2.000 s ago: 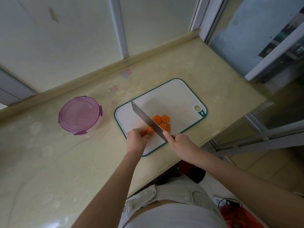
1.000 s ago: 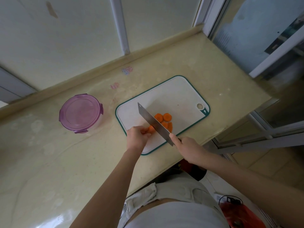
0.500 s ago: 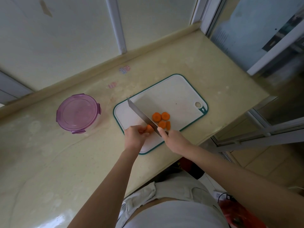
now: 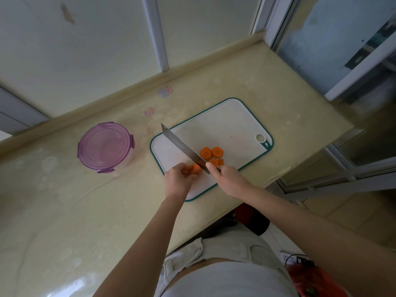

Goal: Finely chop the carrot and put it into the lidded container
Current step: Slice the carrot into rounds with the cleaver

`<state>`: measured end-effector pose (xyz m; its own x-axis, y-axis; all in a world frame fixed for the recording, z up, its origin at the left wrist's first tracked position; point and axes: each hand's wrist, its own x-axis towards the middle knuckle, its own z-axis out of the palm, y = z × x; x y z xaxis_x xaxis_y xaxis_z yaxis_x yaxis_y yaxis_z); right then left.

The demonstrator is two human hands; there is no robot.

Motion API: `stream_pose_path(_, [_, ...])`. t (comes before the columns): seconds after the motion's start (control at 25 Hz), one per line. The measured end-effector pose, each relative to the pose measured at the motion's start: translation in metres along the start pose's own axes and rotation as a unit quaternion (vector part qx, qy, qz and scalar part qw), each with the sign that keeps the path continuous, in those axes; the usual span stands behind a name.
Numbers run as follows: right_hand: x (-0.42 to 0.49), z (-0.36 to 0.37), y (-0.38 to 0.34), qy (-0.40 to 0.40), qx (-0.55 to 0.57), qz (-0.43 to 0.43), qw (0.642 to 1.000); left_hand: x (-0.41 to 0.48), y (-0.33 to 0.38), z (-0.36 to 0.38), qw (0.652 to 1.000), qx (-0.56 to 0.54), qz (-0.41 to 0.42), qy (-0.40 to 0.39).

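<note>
Two forearms of mine stretch forward over the cream bench and meet at the near edge of the white, green-rimmed cutting board. Well to the board's left stands the round container with its purple lid on. My left hand lies knuckles-up on the board, its grip curled round the carrot stub. My right hand has its grip clamped on the handle of the knife, a fingertip against the blade's heel. The blade slants away to the far left and crosses the stub's right end, just beside my left fingers. A few cut slices lie on the board right of the blade.
</note>
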<state>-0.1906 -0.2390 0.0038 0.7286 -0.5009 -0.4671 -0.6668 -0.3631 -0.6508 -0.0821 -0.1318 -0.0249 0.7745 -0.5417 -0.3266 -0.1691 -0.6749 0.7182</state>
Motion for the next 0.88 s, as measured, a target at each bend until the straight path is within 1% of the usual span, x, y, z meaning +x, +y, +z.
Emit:
stream_pose_path(0.24, [-0.010,-0.004,-0.002,0.020,0.013,-0.003,1.000,0.001,0.000,0.000,1.000,0.001,-0.007,0.001])
stream_pose_path(0.44, [-0.017,-0.004,0.001,0.013,0.017,-0.004,1.000,-0.003,0.003,0.001,1.000,-0.013,-0.013,0.013])
stream_pose_path(0.72, [-0.021,-0.002,-0.001,0.010,0.010,0.008,1.000,-0.003,0.004,0.000,1.000,-0.015,-0.011,0.004])
stream_pose_path(0.88, [-0.025,-0.004,-0.003,0.008,0.010,0.020,1.000,-0.002,0.004,-0.001,1.000,-0.018,-0.025,0.001])
